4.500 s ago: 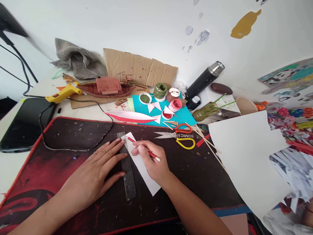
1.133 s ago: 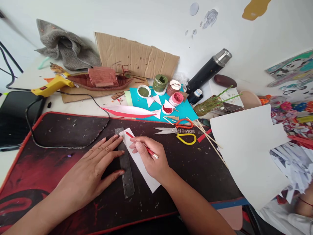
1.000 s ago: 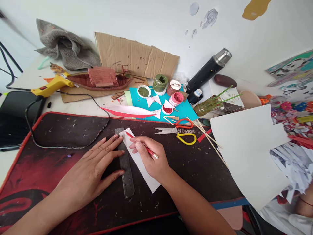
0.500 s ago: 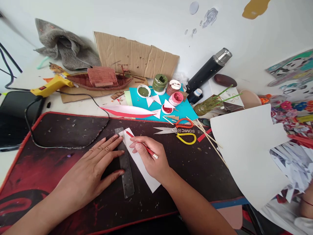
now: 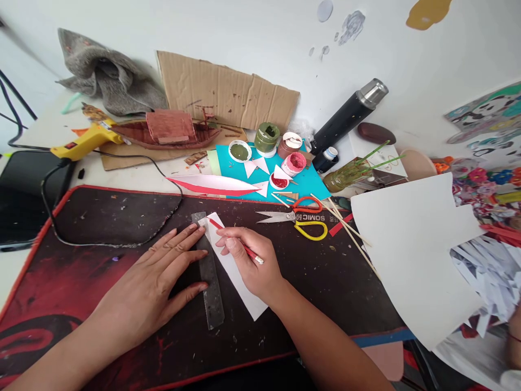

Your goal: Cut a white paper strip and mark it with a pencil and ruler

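My left hand (image 5: 157, 271) lies with its fingers spread, the fingertips pressing on a clear ruler (image 5: 210, 293). Under the ruler's top end is the corner of a narrow white piece of paper (image 5: 242, 290), which slants down to the right. A red pencil (image 5: 252, 254) with a white eraser end is pinched in my right hand (image 5: 254, 260), its tip near the paper's upper end beside the ruler. Part of the paper is hidden beneath my right hand. Scissors (image 5: 293, 217) with orange and yellow handles lie spread apart beyond that hand.
Paint pots (image 5: 266, 138) stand on a blue sheet (image 5: 321, 187) next to a red-and-white paper boat shape (image 5: 215, 185). Behind are a brown model boat (image 5: 171, 133), a yellow glue gun (image 5: 87, 142) and a black flask (image 5: 345, 117). White paper (image 5: 411, 255) and thin sticks (image 5: 354, 244) are at right.
Both hands, the ruler and the pencil stay almost in place. The view has shifted very slightly.
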Demonstrator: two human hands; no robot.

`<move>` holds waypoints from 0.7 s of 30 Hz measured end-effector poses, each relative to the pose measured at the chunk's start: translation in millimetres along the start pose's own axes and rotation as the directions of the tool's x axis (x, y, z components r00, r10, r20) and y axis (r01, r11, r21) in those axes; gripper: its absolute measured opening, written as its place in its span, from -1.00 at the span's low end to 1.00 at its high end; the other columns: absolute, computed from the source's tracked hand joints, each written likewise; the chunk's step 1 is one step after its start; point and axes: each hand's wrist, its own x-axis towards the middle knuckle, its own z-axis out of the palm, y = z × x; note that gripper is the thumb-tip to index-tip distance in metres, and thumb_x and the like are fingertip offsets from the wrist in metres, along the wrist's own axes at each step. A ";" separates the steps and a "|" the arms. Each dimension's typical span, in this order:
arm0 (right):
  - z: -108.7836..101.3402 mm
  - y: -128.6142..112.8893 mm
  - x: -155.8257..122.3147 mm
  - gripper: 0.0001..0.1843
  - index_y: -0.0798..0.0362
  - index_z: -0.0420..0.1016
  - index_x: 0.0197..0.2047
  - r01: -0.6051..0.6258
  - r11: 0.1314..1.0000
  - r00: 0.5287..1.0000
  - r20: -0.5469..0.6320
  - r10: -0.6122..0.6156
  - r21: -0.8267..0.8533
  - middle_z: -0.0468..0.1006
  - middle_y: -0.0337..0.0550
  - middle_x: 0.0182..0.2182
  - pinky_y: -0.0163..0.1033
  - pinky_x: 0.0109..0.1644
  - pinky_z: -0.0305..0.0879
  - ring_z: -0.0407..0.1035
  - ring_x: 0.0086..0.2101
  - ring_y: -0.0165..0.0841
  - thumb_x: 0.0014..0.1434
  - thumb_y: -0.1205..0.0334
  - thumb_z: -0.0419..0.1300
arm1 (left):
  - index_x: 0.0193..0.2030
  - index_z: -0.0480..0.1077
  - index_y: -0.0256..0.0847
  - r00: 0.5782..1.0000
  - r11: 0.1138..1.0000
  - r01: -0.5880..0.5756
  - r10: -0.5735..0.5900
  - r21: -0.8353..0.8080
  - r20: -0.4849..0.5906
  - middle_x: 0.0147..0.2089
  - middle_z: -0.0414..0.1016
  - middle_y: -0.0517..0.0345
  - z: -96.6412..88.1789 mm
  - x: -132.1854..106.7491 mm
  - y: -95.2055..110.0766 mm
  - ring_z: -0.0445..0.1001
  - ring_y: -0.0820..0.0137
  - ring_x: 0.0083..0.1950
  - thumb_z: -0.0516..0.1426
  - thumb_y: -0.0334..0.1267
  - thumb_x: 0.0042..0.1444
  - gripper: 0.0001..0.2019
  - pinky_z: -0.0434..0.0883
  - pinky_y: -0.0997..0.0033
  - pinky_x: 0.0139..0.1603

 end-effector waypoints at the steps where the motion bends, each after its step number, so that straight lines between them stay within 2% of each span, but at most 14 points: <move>1: 0.1 0.2 0.1 -0.65 -0.05 0.73 0.08 -0.001 1.000 1.000 -0.001 0.001 -0.001 0.79 -0.10 -0.15 -0.14 -0.07 0.60 0.68 -0.27 -0.28 0.61 -0.07 0.19 | 0.28 0.43 -0.08 1.000 1.000 -0.004 0.004 0.003 -0.004 0.68 0.23 -0.03 -0.2 0.1 0.1 0.25 0.05 0.67 0.14 0.14 0.49 -0.58 0.27 -0.19 0.68; 21: 2.5 1.3 0.4 -0.71 -0.07 0.72 0.09 0.018 0.999 1.000 0.003 -0.018 -0.035 0.79 -0.07 -0.06 -0.16 -0.03 0.64 0.71 -0.17 -0.25 0.60 0.01 0.21 | 0.27 0.44 -0.11 1.000 1.000 -0.005 0.005 -0.011 -0.012 0.67 0.25 -0.06 0.1 0.2 0.0 0.26 0.07 0.67 0.18 0.11 0.47 -0.58 0.25 -0.13 0.70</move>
